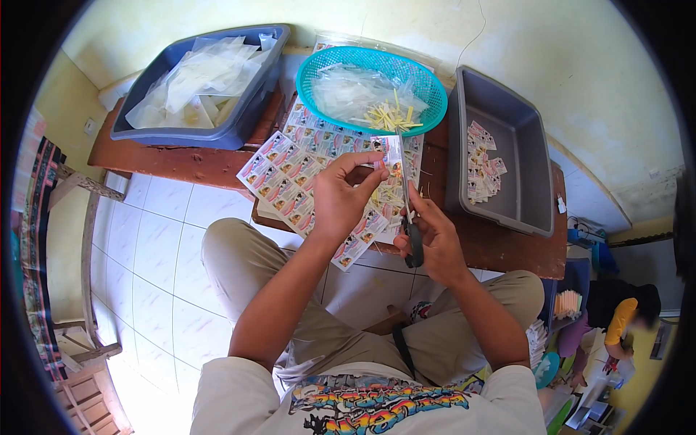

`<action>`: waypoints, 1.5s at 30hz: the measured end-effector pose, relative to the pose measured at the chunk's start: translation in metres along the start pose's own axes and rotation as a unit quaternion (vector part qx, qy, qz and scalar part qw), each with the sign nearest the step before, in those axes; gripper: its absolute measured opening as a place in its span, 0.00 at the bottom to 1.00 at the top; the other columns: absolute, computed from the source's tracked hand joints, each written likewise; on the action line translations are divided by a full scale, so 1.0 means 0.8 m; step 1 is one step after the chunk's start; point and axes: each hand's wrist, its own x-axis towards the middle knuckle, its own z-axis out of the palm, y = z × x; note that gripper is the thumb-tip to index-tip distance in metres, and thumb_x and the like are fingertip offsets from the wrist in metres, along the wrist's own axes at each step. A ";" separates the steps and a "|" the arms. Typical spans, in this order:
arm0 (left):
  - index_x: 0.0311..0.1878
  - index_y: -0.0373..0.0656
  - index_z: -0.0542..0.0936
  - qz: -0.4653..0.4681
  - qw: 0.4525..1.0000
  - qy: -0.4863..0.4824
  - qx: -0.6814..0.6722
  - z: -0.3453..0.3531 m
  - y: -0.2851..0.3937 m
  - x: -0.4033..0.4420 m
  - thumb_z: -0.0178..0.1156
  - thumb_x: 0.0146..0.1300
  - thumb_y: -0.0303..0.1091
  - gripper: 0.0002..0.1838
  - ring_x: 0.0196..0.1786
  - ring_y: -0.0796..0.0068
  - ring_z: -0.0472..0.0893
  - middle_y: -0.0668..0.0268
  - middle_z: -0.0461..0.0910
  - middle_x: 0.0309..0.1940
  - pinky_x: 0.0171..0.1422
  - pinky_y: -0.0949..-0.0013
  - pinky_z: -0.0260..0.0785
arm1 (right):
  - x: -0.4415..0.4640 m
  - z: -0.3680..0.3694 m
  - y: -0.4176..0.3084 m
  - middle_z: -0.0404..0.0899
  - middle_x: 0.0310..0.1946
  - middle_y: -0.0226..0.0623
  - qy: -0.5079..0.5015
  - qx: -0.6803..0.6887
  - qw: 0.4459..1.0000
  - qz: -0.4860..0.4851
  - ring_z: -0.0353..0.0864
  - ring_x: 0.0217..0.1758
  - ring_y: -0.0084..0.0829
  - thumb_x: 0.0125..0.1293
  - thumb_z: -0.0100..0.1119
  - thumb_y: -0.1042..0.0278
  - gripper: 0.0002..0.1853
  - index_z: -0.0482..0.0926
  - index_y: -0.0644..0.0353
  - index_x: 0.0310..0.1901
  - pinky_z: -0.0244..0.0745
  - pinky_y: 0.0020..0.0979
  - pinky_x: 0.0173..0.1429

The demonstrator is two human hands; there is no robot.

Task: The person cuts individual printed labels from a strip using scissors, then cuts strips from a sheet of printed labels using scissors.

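Observation:
In my left hand [341, 196], a small printed paper label [390, 150] is pinched between thumb and fingers. My right hand [439, 243] grips scissors [414, 245] with dark handles. Their blades point away from me, up to the label's lower right edge; whether they touch the paper I cannot tell. Below my hands, sheets of uncut printed labels [279, 174] lie overlapping on the low table, one reaching past its front edge. Thin paper offcuts are scattered near the scissors. Several cut labels [481, 170] rest in the grey bin [536, 145] at right.
A teal basket [437, 90] with clear plastic bags and yellow strips stands at the back of the wooden table [507, 250]. At left, a blue-grey tub [243, 134] holds translucent plastic bags. Another person [616, 312] is at far right.

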 end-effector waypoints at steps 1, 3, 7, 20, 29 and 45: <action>0.58 0.33 0.85 -0.001 1.000 0.000 0.000 0.000 0.001 0.000 0.70 0.69 0.18 0.15 0.50 0.75 0.89 0.60 0.90 0.46 0.58 0.72 0.84 | 0.000 0.001 -0.001 0.70 0.59 0.33 -0.001 -0.001 1.000 0.000 0.78 0.49 0.22 0.65 0.75 0.80 0.50 0.59 0.56 0.85 0.82 0.24 0.40; 0.58 0.33 0.85 -0.001 1.000 0.000 0.004 -0.001 0.000 0.001 0.70 0.69 0.18 0.15 0.50 0.75 0.89 0.60 0.90 0.46 0.58 0.72 0.84 | 0.000 0.001 -0.003 0.70 0.59 0.33 0.000 -0.001 1.000 0.005 0.78 0.49 0.22 0.65 0.75 0.80 0.49 0.59 0.56 0.85 0.82 0.24 0.40; 0.58 0.33 0.85 0.001 1.000 0.000 0.012 -0.001 -0.001 0.001 0.70 0.69 0.18 0.15 0.50 0.75 0.89 0.60 0.90 0.46 0.57 0.72 0.84 | -0.001 -0.003 0.000 0.72 0.61 0.37 0.003 0.012 1.000 0.010 0.85 0.51 0.22 0.62 0.78 0.80 0.50 0.61 0.53 0.84 0.89 0.23 0.45; 0.58 0.32 0.85 0.010 1.000 0.001 0.010 -0.002 0.000 0.000 0.70 0.69 0.17 0.15 0.48 0.76 0.89 0.60 0.91 0.46 0.56 0.72 0.84 | 0.000 -0.003 -0.002 0.71 0.60 0.36 0.007 0.015 1.000 0.004 0.83 0.50 0.21 0.62 0.78 0.82 0.49 0.63 0.54 0.83 0.89 0.22 0.45; 0.56 0.34 0.87 0.003 1.000 -0.010 0.007 0.003 -0.001 -0.004 0.71 0.69 0.18 0.14 0.46 0.80 0.89 0.63 0.91 0.43 0.51 0.76 0.82 | 0.001 -0.006 -0.001 0.70 0.56 0.34 0.020 0.017 1.000 0.000 0.82 0.49 0.21 0.62 0.76 0.84 0.48 0.63 0.55 0.83 0.91 0.22 0.47; 0.56 0.35 0.87 0.011 1.000 -0.010 0.000 0.003 -0.004 -0.003 0.72 0.69 0.19 0.14 0.45 0.82 0.88 0.64 0.91 0.42 0.49 0.77 0.80 | 0.001 -0.005 0.000 0.70 0.58 0.35 0.018 0.010 1.000 -0.007 0.81 0.48 0.20 0.63 0.75 0.86 0.49 0.62 0.55 0.83 0.91 0.21 0.48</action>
